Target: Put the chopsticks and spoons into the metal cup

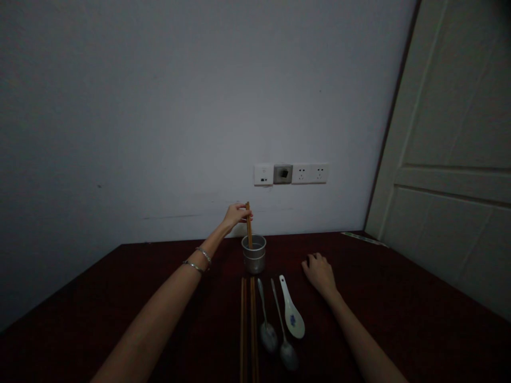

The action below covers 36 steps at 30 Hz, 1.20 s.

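Note:
My left hand point(237, 214), closed at the fingertips, grips upright wooden chopsticks point(249, 234) by their upper ends. Their lower ends are inside a silver metal cup point(254, 261) near the back of the table. My right hand point(319, 271) rests palm down on the tabletop, right of the cup, holding nothing, its fingers loosely apart. Between my forearms lie more wooden chopsticks point(243, 330) in two groups side by side. To their right are a metal spoon point(268, 336), a thinner long-handled metal spoon point(288, 355) and a white ceramic spoon point(294, 319) with a blue mark.
The dark red table point(191, 330) ends at a pale wall point(159, 133). Sockets and wall plates point(310, 173) sit above its back edge. A panelled door point(451, 159) stands at the right. A flat narrow strip point(363, 239) lies by the back right corner.

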Each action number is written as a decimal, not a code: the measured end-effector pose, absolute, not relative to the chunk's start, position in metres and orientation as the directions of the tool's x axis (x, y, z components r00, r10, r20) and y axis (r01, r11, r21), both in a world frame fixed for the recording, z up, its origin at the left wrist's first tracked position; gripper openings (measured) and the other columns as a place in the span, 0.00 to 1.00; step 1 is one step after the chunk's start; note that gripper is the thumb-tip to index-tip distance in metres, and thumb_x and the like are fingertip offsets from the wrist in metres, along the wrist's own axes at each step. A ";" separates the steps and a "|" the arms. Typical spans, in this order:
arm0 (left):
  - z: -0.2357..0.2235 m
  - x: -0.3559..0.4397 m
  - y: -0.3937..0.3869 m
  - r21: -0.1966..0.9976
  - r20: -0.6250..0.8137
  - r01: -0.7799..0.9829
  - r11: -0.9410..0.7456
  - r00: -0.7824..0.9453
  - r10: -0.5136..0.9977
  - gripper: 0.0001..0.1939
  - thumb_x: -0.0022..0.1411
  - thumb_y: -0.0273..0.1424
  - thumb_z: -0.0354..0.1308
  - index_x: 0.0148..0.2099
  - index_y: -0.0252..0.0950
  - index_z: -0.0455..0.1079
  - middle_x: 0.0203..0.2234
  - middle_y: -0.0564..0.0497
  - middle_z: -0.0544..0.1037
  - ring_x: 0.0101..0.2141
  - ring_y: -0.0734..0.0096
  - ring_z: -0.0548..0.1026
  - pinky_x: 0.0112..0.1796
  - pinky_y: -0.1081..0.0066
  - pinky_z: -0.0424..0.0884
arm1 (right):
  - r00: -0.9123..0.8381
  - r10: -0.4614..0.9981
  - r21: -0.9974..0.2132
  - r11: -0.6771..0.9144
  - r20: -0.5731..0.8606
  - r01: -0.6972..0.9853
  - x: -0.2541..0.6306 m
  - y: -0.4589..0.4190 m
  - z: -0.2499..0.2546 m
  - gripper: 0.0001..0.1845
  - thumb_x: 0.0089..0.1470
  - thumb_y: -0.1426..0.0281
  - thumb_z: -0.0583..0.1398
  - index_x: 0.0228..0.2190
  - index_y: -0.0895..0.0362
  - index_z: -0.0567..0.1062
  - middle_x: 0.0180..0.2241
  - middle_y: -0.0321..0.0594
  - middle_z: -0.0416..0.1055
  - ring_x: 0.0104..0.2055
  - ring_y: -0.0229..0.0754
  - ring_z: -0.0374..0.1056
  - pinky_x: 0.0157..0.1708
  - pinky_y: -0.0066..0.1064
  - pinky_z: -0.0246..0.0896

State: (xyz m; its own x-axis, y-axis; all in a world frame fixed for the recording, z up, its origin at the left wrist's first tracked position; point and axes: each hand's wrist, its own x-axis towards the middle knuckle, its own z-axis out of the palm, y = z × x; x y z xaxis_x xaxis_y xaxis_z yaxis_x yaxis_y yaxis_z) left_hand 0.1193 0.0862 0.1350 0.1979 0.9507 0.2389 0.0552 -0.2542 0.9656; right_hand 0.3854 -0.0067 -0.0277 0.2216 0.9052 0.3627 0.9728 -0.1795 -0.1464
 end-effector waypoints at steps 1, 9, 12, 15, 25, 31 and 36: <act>0.135 0.119 0.086 0.966 0.237 0.057 -0.253 0.202 0.950 0.09 0.51 0.25 0.60 0.37 0.28 0.67 0.22 0.48 0.76 0.22 0.72 0.75 0.28 0.70 0.72 | 0.222 0.906 -0.149 -0.179 0.361 0.973 0.386 -0.007 -0.028 0.20 0.56 0.66 0.48 0.43 0.63 0.72 0.45 0.53 0.66 0.46 0.50 0.62 0.43 0.36 0.55; 0.136 0.120 0.083 0.963 0.235 0.086 -0.255 0.195 0.952 0.12 0.49 0.26 0.61 0.38 0.29 0.67 0.23 0.48 0.76 0.23 0.72 0.75 0.28 0.72 0.72 | 0.220 0.910 -0.142 -0.181 0.352 0.973 0.386 -0.006 -0.027 0.20 0.55 0.66 0.48 0.44 0.63 0.71 0.46 0.53 0.65 0.47 0.50 0.62 0.44 0.37 0.54; 0.135 0.119 0.083 0.962 0.236 0.086 -0.258 0.207 0.950 0.14 0.48 0.26 0.62 0.38 0.29 0.67 0.24 0.48 0.76 0.23 0.72 0.75 0.28 0.71 0.72 | 0.217 0.910 -0.139 -0.178 0.354 0.974 0.385 -0.007 -0.027 0.20 0.55 0.66 0.48 0.43 0.63 0.71 0.46 0.54 0.66 0.46 0.50 0.62 0.43 0.36 0.55; 0.132 0.119 0.085 0.964 0.227 0.092 -0.251 0.216 0.950 0.17 0.47 0.28 0.64 0.40 0.30 0.65 0.25 0.47 0.77 0.24 0.70 0.75 0.28 0.70 0.72 | 0.220 0.909 -0.142 -0.180 0.354 0.973 0.385 -0.007 -0.026 0.19 0.56 0.66 0.48 0.43 0.63 0.72 0.45 0.54 0.66 0.46 0.50 0.63 0.43 0.37 0.55; 0.127 0.093 0.080 0.893 0.387 0.239 -0.381 0.025 0.922 0.26 0.50 0.34 0.62 0.50 0.31 0.62 0.41 0.40 0.73 0.37 0.68 0.72 0.31 0.73 0.69 | 0.224 0.909 -0.142 -0.184 0.352 0.973 0.383 -0.011 -0.022 0.20 0.56 0.65 0.48 0.42 0.62 0.72 0.44 0.53 0.66 0.46 0.49 0.63 0.42 0.36 0.55; 0.114 0.054 0.035 0.732 0.580 0.506 -0.457 -0.110 0.807 0.21 0.47 0.25 0.59 0.46 0.34 0.65 0.32 0.49 0.74 0.28 0.74 0.71 0.35 0.73 0.67 | 0.214 0.915 -0.142 -0.175 0.341 0.974 0.384 -0.010 -0.023 0.19 0.55 0.67 0.49 0.42 0.64 0.72 0.44 0.54 0.67 0.46 0.49 0.63 0.43 0.36 0.55; 0.078 0.050 -0.004 0.712 0.473 0.598 -0.368 -0.021 0.881 0.11 0.46 0.22 0.56 0.36 0.34 0.70 0.22 0.54 0.73 0.25 0.74 0.70 0.30 0.75 0.64 | 0.177 0.916 -0.141 -0.135 0.359 0.981 0.384 -0.010 -0.025 0.18 0.55 0.69 0.49 0.39 0.66 0.73 0.43 0.55 0.68 0.46 0.48 0.65 0.46 0.34 0.54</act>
State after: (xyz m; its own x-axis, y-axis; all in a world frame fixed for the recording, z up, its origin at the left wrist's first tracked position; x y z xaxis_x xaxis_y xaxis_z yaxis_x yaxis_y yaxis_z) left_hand 0.0497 -0.0037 0.0779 -0.0212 0.8806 0.4735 0.5979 -0.3684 0.7119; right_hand 0.3836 -0.0104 -0.0253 0.1774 0.9162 0.3592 0.9809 -0.1348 -0.1405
